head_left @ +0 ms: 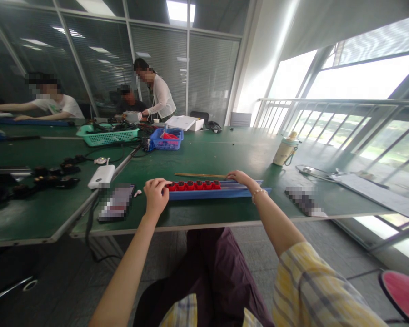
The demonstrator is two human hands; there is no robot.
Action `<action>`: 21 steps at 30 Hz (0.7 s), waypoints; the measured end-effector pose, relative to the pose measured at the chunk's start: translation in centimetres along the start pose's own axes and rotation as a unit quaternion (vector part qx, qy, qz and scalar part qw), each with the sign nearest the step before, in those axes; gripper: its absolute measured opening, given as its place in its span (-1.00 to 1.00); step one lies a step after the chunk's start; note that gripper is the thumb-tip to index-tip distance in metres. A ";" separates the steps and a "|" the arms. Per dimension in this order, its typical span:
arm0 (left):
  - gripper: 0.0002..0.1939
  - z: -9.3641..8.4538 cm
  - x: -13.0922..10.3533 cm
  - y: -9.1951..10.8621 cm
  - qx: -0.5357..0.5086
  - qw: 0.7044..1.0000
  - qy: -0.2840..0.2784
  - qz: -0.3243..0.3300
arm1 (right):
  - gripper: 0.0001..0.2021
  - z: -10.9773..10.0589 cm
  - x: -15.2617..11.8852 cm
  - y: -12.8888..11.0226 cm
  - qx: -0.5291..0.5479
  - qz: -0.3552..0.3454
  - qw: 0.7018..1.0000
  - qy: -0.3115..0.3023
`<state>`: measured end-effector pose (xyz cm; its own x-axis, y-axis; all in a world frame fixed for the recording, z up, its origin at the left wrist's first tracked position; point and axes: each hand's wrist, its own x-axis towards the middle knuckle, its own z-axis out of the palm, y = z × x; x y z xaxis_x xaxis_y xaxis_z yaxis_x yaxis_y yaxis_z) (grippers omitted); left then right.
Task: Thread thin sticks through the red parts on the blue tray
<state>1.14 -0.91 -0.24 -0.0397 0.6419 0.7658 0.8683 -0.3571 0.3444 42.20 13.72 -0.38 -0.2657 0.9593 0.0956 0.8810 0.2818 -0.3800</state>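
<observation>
A long blue channel-shaped tray (211, 194) lies along the table in front of me. Several red blocks with dark tops (199, 185) sit in a row in its left part, and pale strips show at its right. My left hand (156, 194) is closed at the tray's left end, fingers curled against the leftmost red block. Over the right part reaches my right hand (240, 177), its fingers closed at the right end of a thin brass-coloured rod (201, 175). This rod lies just beyond the tray, roughly parallel to it. The right fingertips' exact grip is too small to make out.
Left of the tray are a phone (117, 203), a white earbud (137, 193) and a white power bank (101, 176). A green basket (107, 136) and a blue basket (167, 140) stand farther back. A bottle (285, 151) stands right. Other people (158, 95) work across the table.
</observation>
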 end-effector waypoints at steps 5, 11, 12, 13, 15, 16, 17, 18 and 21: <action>-0.67 0.0 0.0 0.0 -0.001 1.000 -0.003 -0.003 | -0.76 0.3 0.1 0.3 -0.011 0.003 1.000 0.010; -0.67 0.0 -0.1 0.0 0.004 1.000 -0.007 -0.004 | -0.71 0.6 -1.0 0.0 -0.022 0.010 0.996 0.084; -0.67 0.0 -0.1 0.0 0.003 1.000 -0.007 -0.004 | -0.71 0.6 -1.2 -0.2 -0.031 0.012 0.995 0.097; -0.66 0.0 -0.1 0.0 0.003 1.000 -0.006 -0.004 | -0.71 0.6 -1.4 -0.5 -0.044 0.012 0.993 0.111; -0.66 -0.1 -0.1 0.0 0.000 1.000 -0.008 -0.005 | -0.71 0.5 -1.9 -1.1 -0.080 0.005 0.985 0.154; -0.66 -0.1 -0.1 0.0 -0.001 1.000 -0.009 -0.007 | -0.71 0.4 -2.1 -1.4 -0.097 -0.003 0.979 0.181; -0.66 -0.2 -0.1 0.0 -0.002 1.000 -0.011 -0.008 | -0.70 0.2 -2.3 -1.8 -0.112 -0.013 0.971 0.210; -0.66 -0.2 -0.1 0.0 -0.003 1.000 -0.012 -0.009 | -0.70 0.0 -2.6 -2.2 -0.124 -0.025 0.962 0.240; -0.66 -0.3 0.0 0.0 -0.005 1.000 -0.013 -0.006 | -0.70 -0.6 -3.7 -3.3 -0.149 -0.043 0.931 0.331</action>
<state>0.99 -1.13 -0.11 -0.0371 0.6640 0.7468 0.8629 -0.3556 0.3590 40.49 9.28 1.04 -0.1268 0.7048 0.6979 0.9633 0.2554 -0.0829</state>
